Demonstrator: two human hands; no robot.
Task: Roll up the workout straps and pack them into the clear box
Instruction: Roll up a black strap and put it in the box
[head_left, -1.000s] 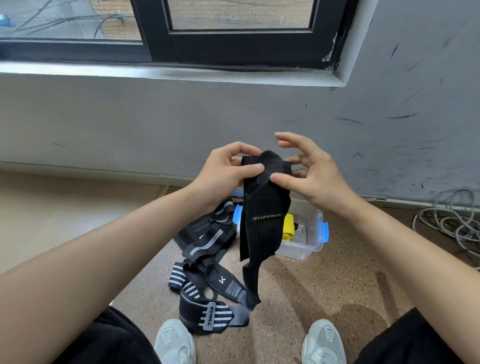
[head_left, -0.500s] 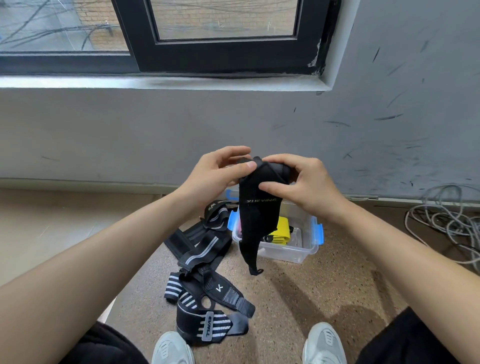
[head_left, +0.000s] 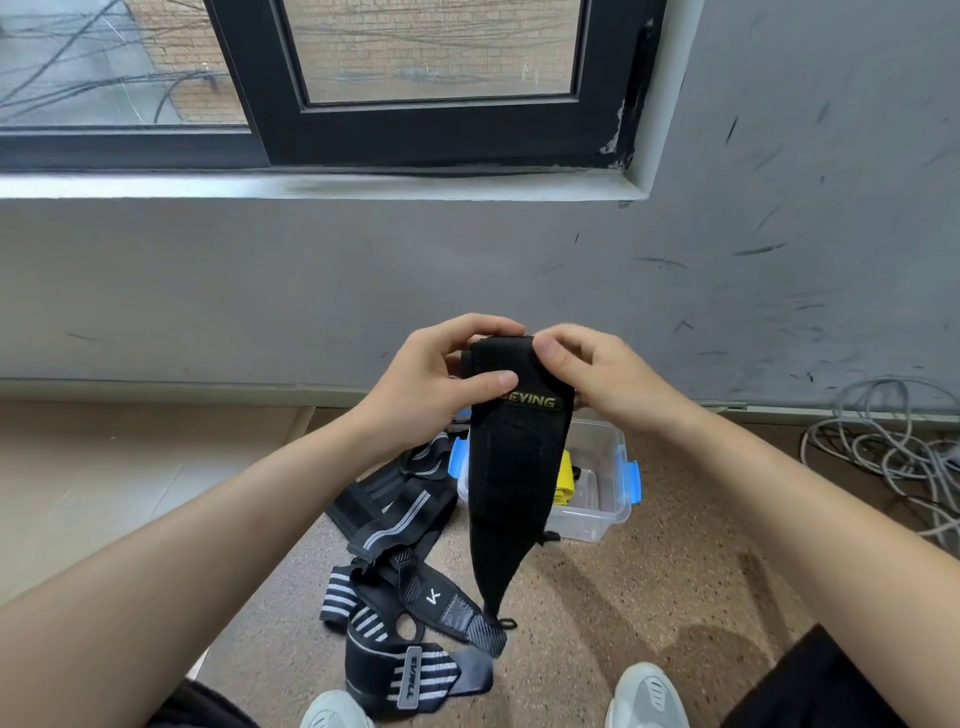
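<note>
- Our left hand (head_left: 426, 387) and right hand (head_left: 602, 371) both grip the rolled top of the wide black fabric strap (head_left: 511, 483).
- Its tail hangs before the clear plastic box (head_left: 597, 499).

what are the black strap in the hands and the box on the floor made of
Black strap: probably woven elastic fabric, matte; it hangs limp and shows a fine weave and a sewn label. Clear box: likely rigid plastic, glossy and see-through, with blue clips.
</note>
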